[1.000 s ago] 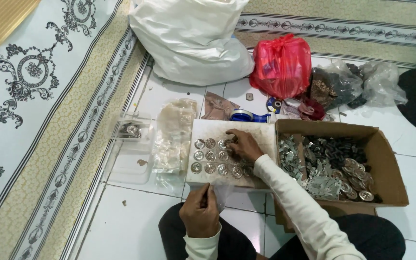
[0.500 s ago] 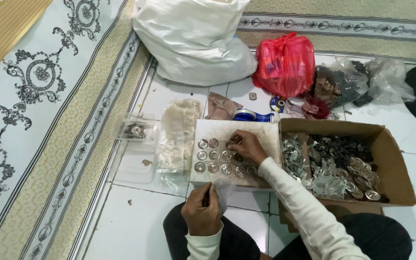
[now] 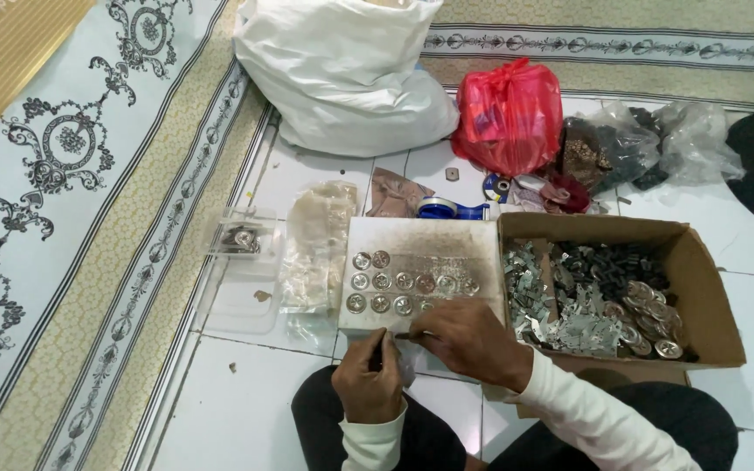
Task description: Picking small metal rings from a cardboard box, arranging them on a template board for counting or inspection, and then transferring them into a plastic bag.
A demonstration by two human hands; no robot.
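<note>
**Two hands meeting at the near edge of the white block**

Head view: the person is sitting on the tiled floor, and both hands are working just in front of the flat white foam block (image 3: 421, 249) that is carrying rows of small round silver metal discs (image 3: 403, 283). The left hand (image 3: 366, 384) is curling closed around a thin dark pointed tool (image 3: 379, 353), gripping it upright. The right hand (image 3: 473, 340) is lying palm-down at the block's near edge, its fingers pinched together on a slim dark rod-like piece (image 3: 414, 335) whose long axis is running left to right, its free end pointing toward the left hand. The two hands are almost touching, with the disc rows lying just beyond them, nearer the right hand. To the right, touching the block, an open brown cardboard box (image 3: 709, 296) is holding loose metal parts. Further back a large white sack (image 3: 342, 70), a red plastic bag (image 3: 508, 113) and a blue tape roll (image 3: 438, 209) are sitting on the tiles.
</note>
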